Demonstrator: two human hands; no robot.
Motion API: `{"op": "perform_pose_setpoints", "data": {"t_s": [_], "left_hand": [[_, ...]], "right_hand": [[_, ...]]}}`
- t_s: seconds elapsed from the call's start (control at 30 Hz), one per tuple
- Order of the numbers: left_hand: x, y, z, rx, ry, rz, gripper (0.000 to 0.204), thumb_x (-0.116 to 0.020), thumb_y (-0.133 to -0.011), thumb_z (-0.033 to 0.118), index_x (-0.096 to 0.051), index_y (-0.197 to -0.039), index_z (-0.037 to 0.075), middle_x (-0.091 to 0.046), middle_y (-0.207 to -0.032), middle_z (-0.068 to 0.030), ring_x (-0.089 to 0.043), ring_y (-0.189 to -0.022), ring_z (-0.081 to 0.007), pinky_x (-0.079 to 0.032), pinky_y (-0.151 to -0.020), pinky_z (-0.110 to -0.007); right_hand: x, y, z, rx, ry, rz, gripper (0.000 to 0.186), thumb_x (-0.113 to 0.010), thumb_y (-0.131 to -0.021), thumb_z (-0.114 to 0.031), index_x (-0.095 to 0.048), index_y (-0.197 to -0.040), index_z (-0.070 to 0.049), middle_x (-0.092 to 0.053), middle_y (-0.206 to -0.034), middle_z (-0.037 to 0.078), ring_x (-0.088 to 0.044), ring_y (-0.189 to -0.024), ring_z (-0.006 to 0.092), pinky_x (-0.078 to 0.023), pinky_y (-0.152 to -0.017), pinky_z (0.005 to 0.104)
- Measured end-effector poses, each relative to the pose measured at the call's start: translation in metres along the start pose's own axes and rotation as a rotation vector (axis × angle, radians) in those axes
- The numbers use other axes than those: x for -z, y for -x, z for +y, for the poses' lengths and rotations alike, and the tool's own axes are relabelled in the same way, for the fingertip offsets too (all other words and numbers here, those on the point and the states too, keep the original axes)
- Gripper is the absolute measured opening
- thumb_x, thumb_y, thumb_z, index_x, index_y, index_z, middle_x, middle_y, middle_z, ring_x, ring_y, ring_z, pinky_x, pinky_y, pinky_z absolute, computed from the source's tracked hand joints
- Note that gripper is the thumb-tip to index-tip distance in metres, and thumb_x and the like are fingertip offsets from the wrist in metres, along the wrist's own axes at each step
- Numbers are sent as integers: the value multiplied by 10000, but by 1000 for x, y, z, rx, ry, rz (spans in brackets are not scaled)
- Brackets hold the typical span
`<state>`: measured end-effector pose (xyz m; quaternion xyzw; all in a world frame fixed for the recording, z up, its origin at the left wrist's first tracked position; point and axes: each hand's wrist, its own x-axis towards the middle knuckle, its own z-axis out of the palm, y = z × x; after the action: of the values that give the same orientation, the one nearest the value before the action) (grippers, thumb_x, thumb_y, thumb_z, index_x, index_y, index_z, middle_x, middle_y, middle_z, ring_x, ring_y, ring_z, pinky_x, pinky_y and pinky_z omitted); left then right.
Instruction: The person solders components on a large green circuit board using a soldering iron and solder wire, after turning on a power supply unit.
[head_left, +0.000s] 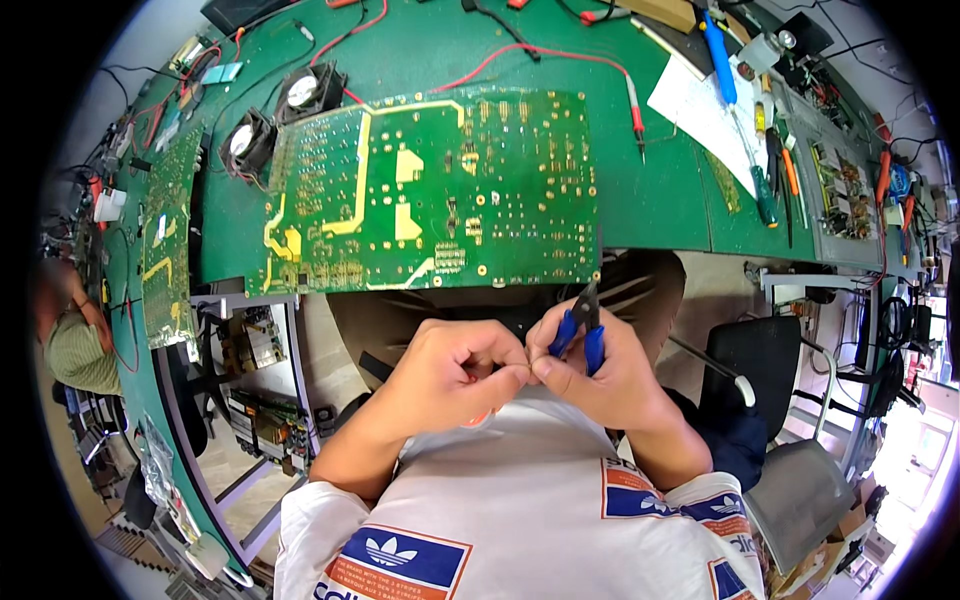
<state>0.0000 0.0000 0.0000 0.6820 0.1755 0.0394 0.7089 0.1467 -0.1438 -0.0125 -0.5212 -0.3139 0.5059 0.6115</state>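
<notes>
My left hand (pixel 450 375) is closed in front of my chest, thumb and forefinger pinched on what looks like a thin wire (pixel 530 366). A bit of red shows inside its curled fingers. Close against it, my right hand (pixel 612 385) pinches at the same spot with thumb and forefinger. That hand also holds a pair of cutting pliers (pixel 594 345) with blue handles, its dark jaws pointing up and away from me. Just beyond both hands, a large green circuit board (pixel 400 200) lies at the table's near edge, its near side overhanging my lap.
Two black fans (pixel 312 92) sit at the board's far left. A red test probe (pixel 637 118) lies to the right on the green table (pixel 660 215). Farther right are a paper sheet (pixel 700 115), a blue-handled tool (pixel 718 60) and screwdrivers. A second board (pixel 168 240) and a person (pixel 80 340) are at left.
</notes>
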Motion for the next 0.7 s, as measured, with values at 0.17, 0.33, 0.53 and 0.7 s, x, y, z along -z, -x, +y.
{"op": "perform_pose_setpoints", "data": {"t_s": [0.17,0.33,0.53,0.7], "left_hand": [[2,2,8,56,64,-9,40,-634,-844,-19,-628,-805,-9,-592,-566,-6,-524,-479,-25,-354,-430,-183],[3,3,5,2,120,-18,39,-623,-884,-7,-602,-851,-9,-591,-588,-8,-504,-467,-22,-341,-426,-183],[11,6,-18,-10,342,-2,63,-583,-904,-5,-552,-851,9,-636,-678,-63,-537,-499,-49,-392,-441,-191],[26,17,-18,-81,373,68,74,-578,-887,-19,-542,-830,11,-619,-677,-64,-564,-562,-83,-433,-507,-218]], "right_hand": [[-2,0,-12,-88,47,-31,141,-631,-877,-13,-544,-988,-11,-576,-877,23,-547,-812,86,-462,-716,244],[0,3,-20,-8,54,56,209,-676,-876,-65,-537,-1024,-16,-603,-912,43,-544,-780,92,-465,-706,251],[76,-21,-73,361,918,492,342,-615,-909,-207,-569,-1165,16,-632,-943,159,-623,-816,243,-492,-770,331],[154,-58,-69,455,1594,725,341,-682,-825,-209,-596,-1077,4,-579,-949,178,-576,-885,374,-471,-764,446]]}}
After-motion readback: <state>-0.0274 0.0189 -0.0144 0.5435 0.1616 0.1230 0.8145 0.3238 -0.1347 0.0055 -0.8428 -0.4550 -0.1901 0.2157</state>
